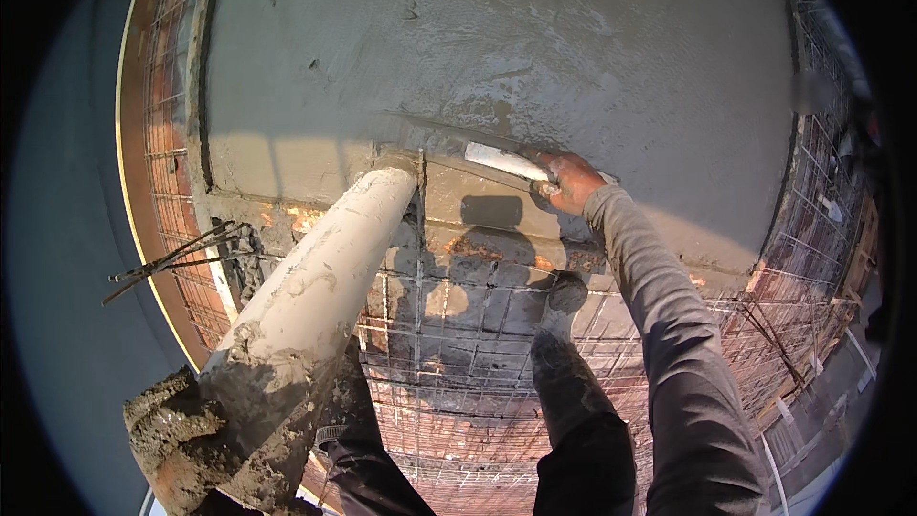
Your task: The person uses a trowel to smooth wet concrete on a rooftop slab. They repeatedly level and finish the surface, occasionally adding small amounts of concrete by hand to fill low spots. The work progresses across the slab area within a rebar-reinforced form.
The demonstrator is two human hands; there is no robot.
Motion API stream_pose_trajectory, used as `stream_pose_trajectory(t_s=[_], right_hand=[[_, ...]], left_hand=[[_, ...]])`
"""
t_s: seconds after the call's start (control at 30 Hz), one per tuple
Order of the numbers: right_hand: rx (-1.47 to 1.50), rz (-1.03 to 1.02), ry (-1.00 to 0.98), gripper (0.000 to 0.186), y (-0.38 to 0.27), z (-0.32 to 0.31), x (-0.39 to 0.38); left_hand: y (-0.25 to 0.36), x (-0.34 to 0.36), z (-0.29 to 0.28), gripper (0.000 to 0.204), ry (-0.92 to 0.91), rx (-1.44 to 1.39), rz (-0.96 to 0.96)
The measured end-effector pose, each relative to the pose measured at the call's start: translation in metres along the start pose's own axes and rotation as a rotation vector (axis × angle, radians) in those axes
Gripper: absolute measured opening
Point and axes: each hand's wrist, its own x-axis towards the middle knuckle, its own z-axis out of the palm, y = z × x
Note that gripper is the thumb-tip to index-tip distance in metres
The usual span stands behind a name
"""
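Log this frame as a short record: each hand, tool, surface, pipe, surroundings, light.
Right hand: closed on the trowel, bare
Left hand: cannot be made out clearly; a caked lump sits at the lower left
Tool: trowel, at the near part of the concrete
Surface: wet grey concrete, mostly smooth, with a few marks
Pipe: pale pipe, smeared with grey, slanting across the view, its far end at the concrete's near edge
Surroundings: wire mesh below; loose rods at left
Light: sun on the near strip, shade beyond
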Motion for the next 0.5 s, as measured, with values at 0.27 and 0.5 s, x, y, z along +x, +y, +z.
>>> stream_pose_trajectory(t_s=[0.27, 0.5], right_hand=[[-0.077, 0.024, 0.0, 0.065, 0.067, 0.02, -0.121], [-0.102, -0.03, 0.003, 0.078, 0.053, 0.011, -0.054]], left_hand=[[-0.007, -0.004, 0.016, 0.07, -0.001, -0.015, 0.013], [-0.008, -0.006, 0.039, 0.07, 0.028, -0.013, 0.022]])
